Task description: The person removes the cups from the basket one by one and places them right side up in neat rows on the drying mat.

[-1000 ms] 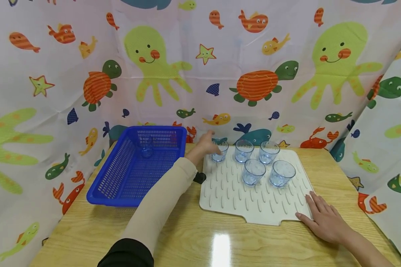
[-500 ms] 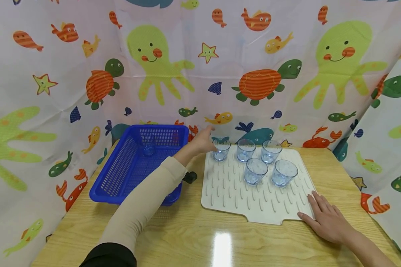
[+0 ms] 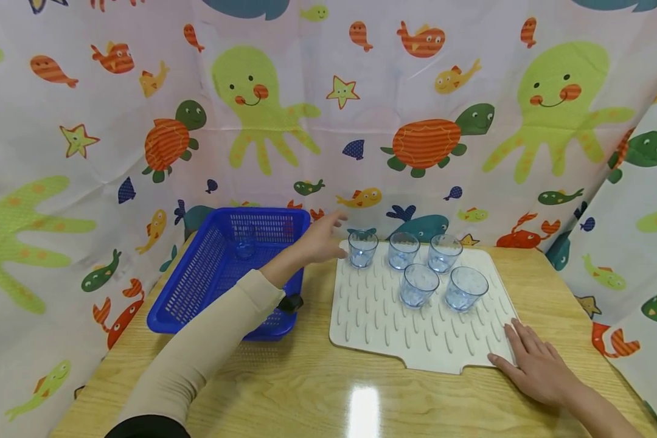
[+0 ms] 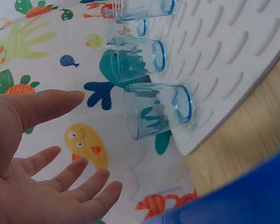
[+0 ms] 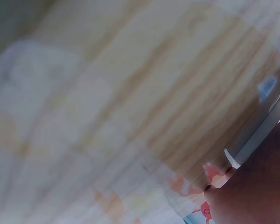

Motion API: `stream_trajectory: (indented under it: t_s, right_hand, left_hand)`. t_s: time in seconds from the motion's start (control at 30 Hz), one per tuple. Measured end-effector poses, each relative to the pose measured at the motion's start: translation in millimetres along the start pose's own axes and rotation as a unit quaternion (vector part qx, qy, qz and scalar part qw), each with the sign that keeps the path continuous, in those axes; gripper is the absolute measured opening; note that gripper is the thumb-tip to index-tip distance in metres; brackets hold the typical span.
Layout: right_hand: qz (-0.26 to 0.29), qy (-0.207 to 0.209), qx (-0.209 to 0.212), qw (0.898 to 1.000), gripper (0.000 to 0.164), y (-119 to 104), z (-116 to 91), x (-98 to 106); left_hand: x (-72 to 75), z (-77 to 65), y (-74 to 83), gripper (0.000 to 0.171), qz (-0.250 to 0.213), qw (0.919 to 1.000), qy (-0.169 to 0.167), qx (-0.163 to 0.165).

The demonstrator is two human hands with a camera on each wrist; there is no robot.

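Several clear bluish drinking glasses stand upright on a white ridged drying board (image 3: 372, 328). The leftmost glass (image 3: 363, 248) is at the board's back left corner, and my left hand (image 3: 319, 238) is just left of it, fingers spread and holding nothing. In the left wrist view a gap shows between the left hand (image 4: 51, 163) and that glass (image 4: 161, 109). My right hand (image 3: 542, 368) lies flat at the board's front right corner, its fingertips on the edge. Another glass (image 3: 245, 246) sits inside the blue plastic basket (image 3: 159, 322).
The basket stands left of the board on the wooden table (image 3: 285, 389), partly behind my left forearm. A curtain (image 3: 328, 146) printed with sea animals hangs close behind the board and along both sides. The right wrist view is mostly blurred wood grain (image 5: 168, 79).
My left hand has drawn back to the left, from around the leftmost glass to beside it, its fingers now off the glass. The right hand keeps its place on the board's corner.
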State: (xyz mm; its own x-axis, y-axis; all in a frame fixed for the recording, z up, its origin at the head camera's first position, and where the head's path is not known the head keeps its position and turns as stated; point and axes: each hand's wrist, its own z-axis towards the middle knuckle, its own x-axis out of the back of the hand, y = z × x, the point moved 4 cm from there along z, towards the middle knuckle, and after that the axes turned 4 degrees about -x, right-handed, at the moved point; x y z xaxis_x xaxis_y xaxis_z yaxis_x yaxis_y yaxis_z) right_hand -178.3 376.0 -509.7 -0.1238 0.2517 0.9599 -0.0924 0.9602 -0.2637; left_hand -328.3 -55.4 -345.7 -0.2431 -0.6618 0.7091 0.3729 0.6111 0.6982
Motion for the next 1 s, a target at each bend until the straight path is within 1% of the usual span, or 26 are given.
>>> stream_trajectory:
  t_s: [0.1, 0.3, 0.43, 0.63, 0.83, 1.0]
  right_hand:
    - [0.001, -0.003, -0.001, 1.0, 0.095, -1, 1, 0]
    - [-0.001, -0.005, -0.002, 1.0, 0.095, -1, 2, 2]
    - [-0.001, -0.004, 0.0, 1.0, 0.095, 0, 1, 1]
    - [-0.002, -0.006, -0.003, 1.0, 0.095, 1, 2, 0]
    - [-0.003, -0.007, -0.004, 1.0, 0.096, 0, 2, 0]
    - [-0.003, -0.008, -0.005, 1.0, 0.096, -1, 2, 0]
  left_hand:
    - [6.7, -6.7, -3.7, 0.078, -0.003, 0.9999, 0.011, 0.003]
    - [24.9, -22.0, -11.3, 0.08, -0.014, 0.9987, 0.047, 0.009]
    - [36.4, -31.6, -19.1, 0.084, -0.005, 0.9974, 0.068, 0.022]
    - [51.8, -42.4, -38.5, 0.092, 0.006, 0.9945, 0.096, 0.042]
    - [69.8, -52.0, -60.6, 0.096, 0.019, 0.9895, 0.127, 0.068]
    - [84.4, -57.8, -75.5, 0.099, 0.025, 0.9861, 0.138, 0.089]
